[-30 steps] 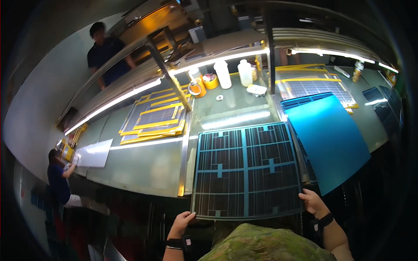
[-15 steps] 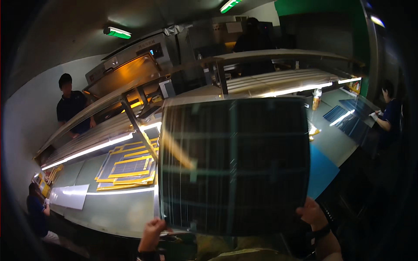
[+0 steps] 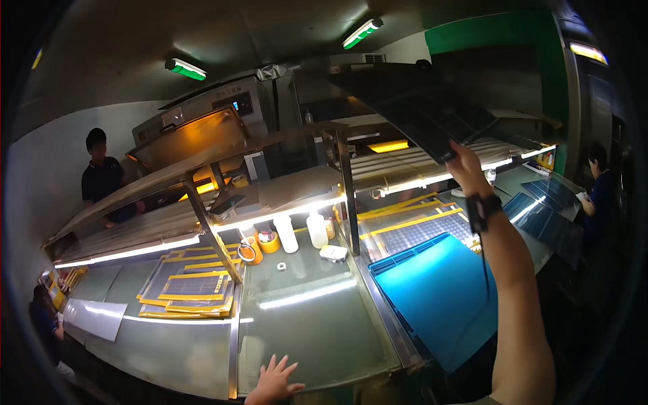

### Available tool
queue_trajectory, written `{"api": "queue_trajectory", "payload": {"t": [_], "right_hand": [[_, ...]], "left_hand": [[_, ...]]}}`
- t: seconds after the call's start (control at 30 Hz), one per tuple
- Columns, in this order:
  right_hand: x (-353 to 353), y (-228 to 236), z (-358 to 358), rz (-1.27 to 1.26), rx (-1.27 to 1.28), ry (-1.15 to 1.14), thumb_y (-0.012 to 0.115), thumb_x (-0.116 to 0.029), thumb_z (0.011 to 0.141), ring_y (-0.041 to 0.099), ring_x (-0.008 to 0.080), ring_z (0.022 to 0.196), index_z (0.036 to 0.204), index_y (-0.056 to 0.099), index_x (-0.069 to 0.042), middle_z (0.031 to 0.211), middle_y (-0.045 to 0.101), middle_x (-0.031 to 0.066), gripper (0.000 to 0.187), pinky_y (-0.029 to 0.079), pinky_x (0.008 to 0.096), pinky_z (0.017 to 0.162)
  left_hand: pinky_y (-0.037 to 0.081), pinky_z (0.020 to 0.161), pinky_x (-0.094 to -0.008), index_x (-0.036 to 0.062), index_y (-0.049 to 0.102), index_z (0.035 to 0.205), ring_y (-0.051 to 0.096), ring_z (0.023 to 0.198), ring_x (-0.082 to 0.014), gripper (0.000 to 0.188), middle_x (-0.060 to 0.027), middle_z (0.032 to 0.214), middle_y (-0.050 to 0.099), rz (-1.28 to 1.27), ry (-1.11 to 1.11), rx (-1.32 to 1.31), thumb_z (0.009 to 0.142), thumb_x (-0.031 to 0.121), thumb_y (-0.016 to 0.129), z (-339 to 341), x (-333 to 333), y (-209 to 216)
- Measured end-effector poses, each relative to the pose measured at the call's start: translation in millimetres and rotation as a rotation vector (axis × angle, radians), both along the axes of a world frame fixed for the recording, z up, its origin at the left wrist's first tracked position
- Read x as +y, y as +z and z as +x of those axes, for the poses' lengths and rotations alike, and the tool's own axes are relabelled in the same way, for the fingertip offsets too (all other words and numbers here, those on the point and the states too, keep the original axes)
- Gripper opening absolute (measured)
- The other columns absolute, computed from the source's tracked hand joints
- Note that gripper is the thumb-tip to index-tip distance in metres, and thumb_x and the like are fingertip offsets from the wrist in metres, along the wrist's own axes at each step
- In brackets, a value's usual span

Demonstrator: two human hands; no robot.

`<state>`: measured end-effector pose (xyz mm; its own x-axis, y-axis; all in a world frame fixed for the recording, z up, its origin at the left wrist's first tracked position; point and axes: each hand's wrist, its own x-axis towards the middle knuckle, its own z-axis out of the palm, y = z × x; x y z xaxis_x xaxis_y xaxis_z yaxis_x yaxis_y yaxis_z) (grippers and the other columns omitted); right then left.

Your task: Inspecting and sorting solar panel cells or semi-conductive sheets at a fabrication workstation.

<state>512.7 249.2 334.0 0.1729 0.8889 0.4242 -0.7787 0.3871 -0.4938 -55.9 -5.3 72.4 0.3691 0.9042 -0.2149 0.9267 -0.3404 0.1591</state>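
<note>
My right hand [image 3: 467, 169] is raised at the upper right, its fingers closed on the near corner of a dark, thin sheet [image 3: 432, 111] with a faint grid pattern. The sheet hangs tilted over the slatted shelf, and its far part blends into the dark background. Low at the front, my left hand [image 3: 273, 383] has its fingers spread and holds nothing. It is over the near edge of the glass-topped workbench [image 3: 310, 337]; I cannot tell whether it touches the glass. A bright blue sheet [image 3: 439, 290] lies on the bench to the right, below my right forearm.
Yellow-edged panels [image 3: 192, 287] are stacked at left. Under the shelf light stand white bottles [image 3: 317, 229], orange tape rolls [image 3: 251, 251] and a small white box [image 3: 333, 253]. Metal posts [image 3: 349, 196] hold up the shelf. Another person [image 3: 597, 185] works at the right; others are at left.
The dark sheet was upright before me in both hands. My left hand has let go and opened. My right hand has carried the sheet up and away, uncovering the bench.
</note>
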Motion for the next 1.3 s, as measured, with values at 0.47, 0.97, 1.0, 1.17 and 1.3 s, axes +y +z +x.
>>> {"api": "queue_trajectory", "payload": {"t": [0.47, 0.97, 1.0, 1.17, 1.3], "right_hand": [[8, -57, 63, 0.127, -2.070, -0.520, 0.062, -0.032, 0.086, 0.064, 0.0283, 0.086, 0.109, 0.061, -0.002, 0.100, 0.066, 0.0157, 0.038, 0.049, 0.0363, 0.078], [-261, -317, 210, -1.277, -1.588, -1.039, 0.081, -0.024, 0.065, 0.052, 0.0353, 0.112, 0.117, 0.051, 0.007, 0.117, 0.055, 0.0240, 0.067, 0.042, 0.0378, 0.095], [-257, -313, 210, -1.287, -1.559, -1.005, 0.081, -0.023, 0.065, 0.055, 0.0363, 0.109, 0.108, 0.057, 0.008, 0.111, 0.058, 0.0247, 0.058, 0.044, 0.0384, 0.091], [-281, -295, 238, -1.178, -1.323, -0.623, 0.076, -0.022, 0.073, 0.064, 0.0256, 0.075, 0.084, 0.060, 0.006, 0.084, 0.065, 0.0149, 0.034, 0.049, 0.0336, 0.069], [-330, -258, 178, -0.958, -0.598, -0.192, 0.054, -0.017, 0.093, 0.060, 0.0161, 0.092, 0.113, 0.051, 0.004, 0.104, 0.060, 0.0085, 0.029, 0.049, 0.0297, 0.081]], "left_hand": [[0.021, 0.103, -0.0653, 0.0098, 0.020, 0.146, 0.012, 0.138, -0.0425, 0.100, -0.0185, 0.152, 0.013, 0.012, 0.151, -0.062, 0.067, 0.024, 0.079, 31, -36, 0], [0.022, 0.102, -0.0653, 0.0107, 0.029, 0.143, 0.012, 0.139, -0.0408, 0.095, -0.0179, 0.151, 0.016, 0.010, 0.226, -0.035, 0.067, 0.042, 0.076, 28, -28, -15], [0.022, 0.102, -0.0652, 0.0109, 0.032, 0.142, 0.013, 0.139, -0.0400, 0.091, -0.0174, 0.151, 0.017, 0.012, 0.258, -0.025, 0.069, 0.042, 0.075, 32, -30, -11], [0.024, 0.104, -0.0604, 0.0113, 0.044, 0.135, 0.017, 0.138, -0.0407, 0.073, -0.0186, 0.148, 0.025, 0.142, 0.190, -0.150, 0.073, 0.037, 0.073, 54, -41, 17], [0.025, 0.107, -0.0539, 0.0090, 0.047, 0.132, 0.020, 0.137, -0.0411, 0.066, -0.0204, 0.146, 0.028, 0.213, 0.193, -0.302, 0.075, 0.031, 0.073, 50, -48, 25]]}}
